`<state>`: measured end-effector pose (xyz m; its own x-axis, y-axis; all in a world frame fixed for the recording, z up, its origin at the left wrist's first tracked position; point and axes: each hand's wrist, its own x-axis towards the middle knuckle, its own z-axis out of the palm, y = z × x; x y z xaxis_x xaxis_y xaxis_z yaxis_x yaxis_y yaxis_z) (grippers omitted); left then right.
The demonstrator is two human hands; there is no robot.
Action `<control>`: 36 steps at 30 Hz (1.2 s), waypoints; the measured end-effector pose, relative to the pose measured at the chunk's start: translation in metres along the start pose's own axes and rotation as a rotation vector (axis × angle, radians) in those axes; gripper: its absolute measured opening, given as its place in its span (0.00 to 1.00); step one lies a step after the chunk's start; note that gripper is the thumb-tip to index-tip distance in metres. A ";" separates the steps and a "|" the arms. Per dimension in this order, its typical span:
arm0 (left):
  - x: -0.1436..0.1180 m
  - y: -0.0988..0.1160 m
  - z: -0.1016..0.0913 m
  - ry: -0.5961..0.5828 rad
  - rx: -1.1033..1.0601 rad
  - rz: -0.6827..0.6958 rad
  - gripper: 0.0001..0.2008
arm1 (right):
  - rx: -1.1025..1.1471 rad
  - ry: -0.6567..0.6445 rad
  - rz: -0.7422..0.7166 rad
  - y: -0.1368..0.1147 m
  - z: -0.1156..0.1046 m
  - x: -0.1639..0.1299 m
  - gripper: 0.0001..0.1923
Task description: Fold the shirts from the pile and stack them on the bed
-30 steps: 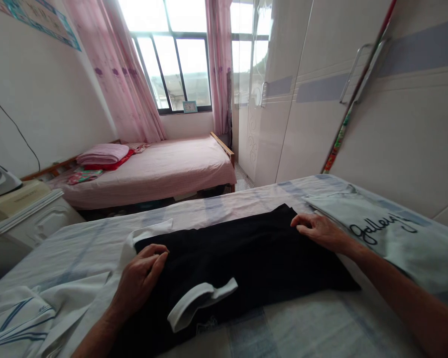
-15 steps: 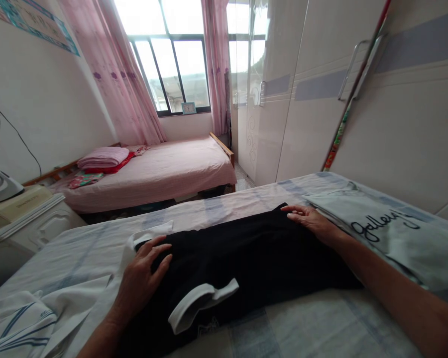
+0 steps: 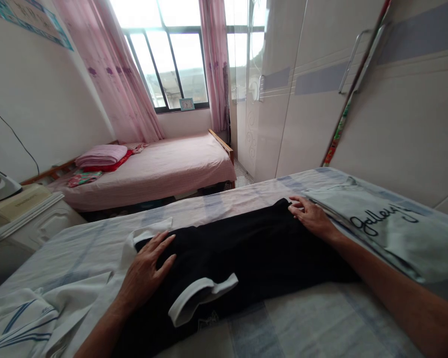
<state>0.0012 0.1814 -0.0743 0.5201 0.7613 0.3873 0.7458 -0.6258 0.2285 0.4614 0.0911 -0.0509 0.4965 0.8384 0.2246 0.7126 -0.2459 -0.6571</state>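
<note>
A black polo shirt (image 3: 224,253) with a white collar (image 3: 199,293) lies folded lengthwise across the bed in front of me. My left hand (image 3: 145,268) rests on its left part, fingers stretched and thumb apart. My right hand (image 3: 310,215) is at the far right corner of the shirt, its fingers extended and touching the cloth near the edge. Under and beyond my left hand is white cloth (image 3: 129,248). To the right lies a folded pale shirt (image 3: 381,219) with dark lettering, close to my right forearm.
A white garment with blue stripes (image 3: 22,323) lies at the lower left of the checked bedsheet (image 3: 82,248). Beyond stand a second bed (image 3: 171,164) with pink bedding and a wardrobe (image 3: 313,114). A white cabinet (image 3: 30,223) carrying a small appliance (image 3: 0,184) is at left.
My right hand has slid slightly right and away along the shirt's far edge. My left hand has flattened a little, its fingers shifting slightly to the right.
</note>
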 end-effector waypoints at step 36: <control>-0.006 0.038 -0.034 -0.009 -0.107 0.020 0.19 | -0.255 -0.352 -0.776 -0.072 0.003 -0.077 0.19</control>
<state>0.0125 0.1478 -0.0378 0.5381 0.7499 0.3848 0.6868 -0.6548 0.3157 0.3706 0.0456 -0.0234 -0.3237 0.9043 0.2782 0.8943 0.3885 -0.2222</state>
